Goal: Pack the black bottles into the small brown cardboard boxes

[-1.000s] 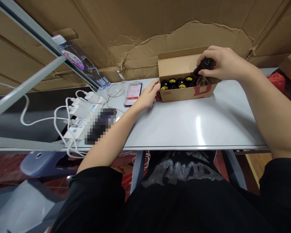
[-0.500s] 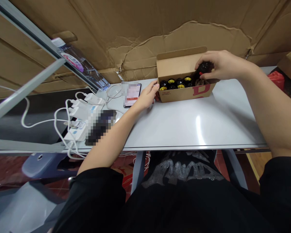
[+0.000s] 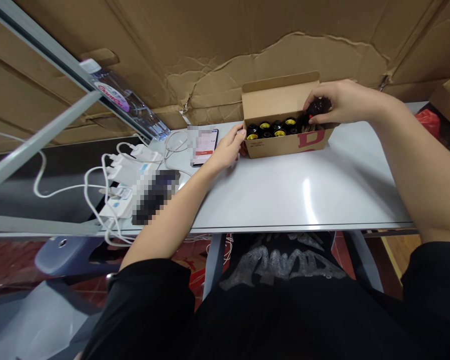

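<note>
Table: long, pale grey, smooth-topped [image 3: 292,200]. At the grip of the right hand [image 3: 345,102]: open brown cardboard box with red lettering [image 3: 285,142]. Well left of the grip: black smartphone, screen blurred [image 3: 204,146]; white plug chargers [image 3: 125,172] trailing white cables [image 3: 174,145]; dark object, pixelated [image 3: 155,196].

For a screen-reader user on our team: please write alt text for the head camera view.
A person's right hand holds a black socket over an open cardboard box of black, brass-centred sockets, while the left hand touches the box's end. The box sits on a white table beside a phone and white chargers.
</note>
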Tool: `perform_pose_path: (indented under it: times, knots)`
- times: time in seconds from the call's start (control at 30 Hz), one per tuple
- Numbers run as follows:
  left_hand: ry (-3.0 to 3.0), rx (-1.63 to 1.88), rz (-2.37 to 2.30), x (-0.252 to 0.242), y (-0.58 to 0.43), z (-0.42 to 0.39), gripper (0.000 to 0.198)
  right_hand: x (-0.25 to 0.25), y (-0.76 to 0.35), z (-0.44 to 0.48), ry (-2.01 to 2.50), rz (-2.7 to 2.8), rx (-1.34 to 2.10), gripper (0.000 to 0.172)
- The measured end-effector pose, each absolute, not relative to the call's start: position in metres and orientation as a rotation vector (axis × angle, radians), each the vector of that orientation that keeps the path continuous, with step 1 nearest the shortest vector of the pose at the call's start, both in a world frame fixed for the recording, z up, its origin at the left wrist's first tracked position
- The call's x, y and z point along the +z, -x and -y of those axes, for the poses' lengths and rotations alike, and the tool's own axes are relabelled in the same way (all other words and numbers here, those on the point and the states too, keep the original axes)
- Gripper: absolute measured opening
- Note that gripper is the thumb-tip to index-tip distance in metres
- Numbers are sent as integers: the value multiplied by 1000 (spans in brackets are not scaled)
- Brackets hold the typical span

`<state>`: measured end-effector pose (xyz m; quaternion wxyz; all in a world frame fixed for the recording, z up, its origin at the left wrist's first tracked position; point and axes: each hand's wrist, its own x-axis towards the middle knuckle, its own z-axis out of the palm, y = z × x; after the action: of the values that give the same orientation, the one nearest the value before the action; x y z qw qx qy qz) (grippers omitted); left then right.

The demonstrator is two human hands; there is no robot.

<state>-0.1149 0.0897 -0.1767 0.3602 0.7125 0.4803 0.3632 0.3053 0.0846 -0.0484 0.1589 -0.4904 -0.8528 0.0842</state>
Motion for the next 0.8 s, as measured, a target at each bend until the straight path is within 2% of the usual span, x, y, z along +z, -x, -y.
perform_pose_path:
  times: [0.13, 0.23, 0.57, 0.67, 0.8]
  knots:
    - [-1836, 949, -1226, -178, 115, -90, 84, -48, -301, -82, 1358, 2466, 221, 27]
    - [-1831, 951, -1233, -178, 115, -90, 81, -47, -298, -78, 1330, 2479, 224, 24]
    - [-1847, 948, -1232, -179, 115, -91, 82, -47, -296, -76, 1271, 2449, 219, 27]
    - [-1840, 946, -1233, -178, 116, -91, 81, -48, -296, -77, 1317, 2433, 199, 34]
    - [-1825, 934, -1243, -178, 116, -90, 88, -49, -293, -76, 1508, 2377, 215, 55]
